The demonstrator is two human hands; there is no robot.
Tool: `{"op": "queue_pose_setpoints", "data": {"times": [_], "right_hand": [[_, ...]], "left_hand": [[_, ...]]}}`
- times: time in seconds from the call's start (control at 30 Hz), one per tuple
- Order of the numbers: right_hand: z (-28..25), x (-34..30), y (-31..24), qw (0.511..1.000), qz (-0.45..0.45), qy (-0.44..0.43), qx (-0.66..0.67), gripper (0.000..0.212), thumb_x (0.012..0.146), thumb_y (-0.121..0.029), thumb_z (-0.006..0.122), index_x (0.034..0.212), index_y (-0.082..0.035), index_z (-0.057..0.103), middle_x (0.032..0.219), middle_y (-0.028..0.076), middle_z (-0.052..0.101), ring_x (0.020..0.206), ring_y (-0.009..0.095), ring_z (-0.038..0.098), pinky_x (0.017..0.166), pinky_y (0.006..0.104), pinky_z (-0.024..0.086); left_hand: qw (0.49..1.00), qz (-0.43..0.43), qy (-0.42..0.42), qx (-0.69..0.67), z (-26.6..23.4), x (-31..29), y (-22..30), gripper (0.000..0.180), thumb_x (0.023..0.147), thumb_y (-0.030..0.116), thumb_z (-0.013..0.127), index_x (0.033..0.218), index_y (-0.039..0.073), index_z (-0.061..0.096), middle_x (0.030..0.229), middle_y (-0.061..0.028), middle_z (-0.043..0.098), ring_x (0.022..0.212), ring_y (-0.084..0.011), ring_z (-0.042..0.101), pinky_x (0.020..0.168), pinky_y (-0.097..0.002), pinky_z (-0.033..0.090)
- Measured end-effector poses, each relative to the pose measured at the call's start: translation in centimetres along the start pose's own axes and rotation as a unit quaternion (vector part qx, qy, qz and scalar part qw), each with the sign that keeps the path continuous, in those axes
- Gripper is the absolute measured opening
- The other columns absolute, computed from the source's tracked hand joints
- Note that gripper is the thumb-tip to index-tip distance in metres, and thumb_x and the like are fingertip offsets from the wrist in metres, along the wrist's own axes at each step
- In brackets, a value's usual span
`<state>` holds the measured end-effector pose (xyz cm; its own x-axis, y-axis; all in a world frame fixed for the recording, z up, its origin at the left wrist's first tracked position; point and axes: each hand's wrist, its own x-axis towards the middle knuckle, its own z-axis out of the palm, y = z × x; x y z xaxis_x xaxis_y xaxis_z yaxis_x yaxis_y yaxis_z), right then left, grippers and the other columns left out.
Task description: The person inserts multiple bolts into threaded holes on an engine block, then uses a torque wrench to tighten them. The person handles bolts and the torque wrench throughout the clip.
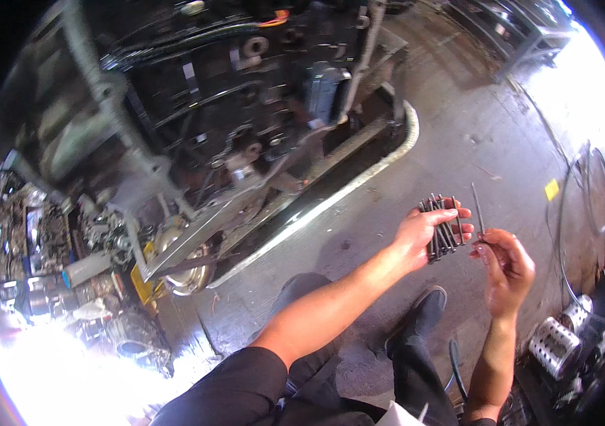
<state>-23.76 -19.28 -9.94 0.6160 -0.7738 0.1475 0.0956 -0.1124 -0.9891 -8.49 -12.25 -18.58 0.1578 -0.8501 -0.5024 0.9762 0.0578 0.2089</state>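
Observation:
In front of me, above the floor, my left hand [416, 240] is closed round a bundle of long dark metal bolts [443, 234], with the thumb across them. Their ends stick out above and below the fingers. Just to the right, my right hand [507, 266] pinches the lower end of a single long thin rod [478, 207], which points upward. This rod is apart from the bundle. Whether it is the same kind of bolt I cannot tell, as its lower end is hidden by the fingers.
A large dark engine [245, 106] on a metal frame with a pale rounded rim [412, 128] fills the upper left. Many metal parts [53, 241] lie at the left. A cable [564, 234] and a yellow scrap [551, 189] are on the floor. Perforated metal cylinders [554, 346] lie lower right.

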Motion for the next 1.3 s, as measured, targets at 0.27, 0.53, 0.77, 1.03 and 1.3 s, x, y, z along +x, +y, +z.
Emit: {"op": "queue_pose_setpoints", "data": {"times": [0.27,0.53,0.77,1.03,1.3], "right_hand": [[10.4,4.5,-4.9,0.96,-0.168,-0.222,-0.011,0.014,0.086,0.008,0.074,0.099,0.006,0.071,0.096,0.012,0.075,0.081,0.016,0.074,0.07,0.0288,0.06],[17.2,3.6,-2.3,0.948,-0.091,-0.257,0.167,0.015,0.09,0.009,0.071,0.105,0.007,0.069,0.093,0.012,0.072,0.077,0.015,0.072,0.069,0.0271,0.06],[18.1,3.1,-2.8,0.936,-0.098,-0.266,0.206,0.016,0.089,0.01,0.071,0.105,0.006,0.07,0.096,0.012,0.072,0.078,0.015,0.072,0.069,0.0269,0.06],[19.4,3.3,-3.0,0.937,-0.039,-0.256,0.235,0.016,0.09,0.009,0.071,0.105,0.006,0.069,0.093,0.011,0.073,0.079,0.015,0.074,0.069,0.0264,0.061],[23.6,5.1,-2.7,0.957,-0.05,-0.192,0.214,0.014,0.091,0.005,0.074,0.103,0.005,0.067,0.088,0.01,0.074,0.067,0.01,0.07,0.057,0.0235,0.056]], "left_hand": [[0.996,0.069,0.037,-0.038,-4.3,-0.5,1.0,0.013,0.1,0.003,0.061,0.112,0.005,0.063,0.109,-0.0161,0.071,0.093,-0.0291,0.072,0.083,-0.0442,0.064],[0.993,0.106,0.043,-0.019,-7.2,-1.8,2.8,0.012,0.098,0.003,0.065,0.11,0.006,0.064,0.112,-0.0167,0.069,0.1,-0.0353,0.071,0.086,-0.0513,0.063],[0.991,0.125,0.051,-0.007,-9.6,-2.7,4.1,0.013,0.096,0.002,0.068,0.107,0.007,0.066,0.115,-0.0172,0.067,0.105,-0.0407,0.07,0.09,-0.0574,0.063],[0.99,0.138,0.03,0.03,-8.6,-3.8,5.2,0.015,0.096,0.001,0.068,0.109,0.007,0.065,0.116,-0.0176,0.068,0.108,-0.0416,0.069,0.092,-0.0578,0.061],[0.992,0.121,-0.03,-0.036,-4.9,-6.9,6.1,0.019,0.094,0.001,0.072,0.109,0.001,0.061,0.112,-0.0168,0.069,0.101,-0.0349,0.071,0.088,-0.0494,0.062]]}}
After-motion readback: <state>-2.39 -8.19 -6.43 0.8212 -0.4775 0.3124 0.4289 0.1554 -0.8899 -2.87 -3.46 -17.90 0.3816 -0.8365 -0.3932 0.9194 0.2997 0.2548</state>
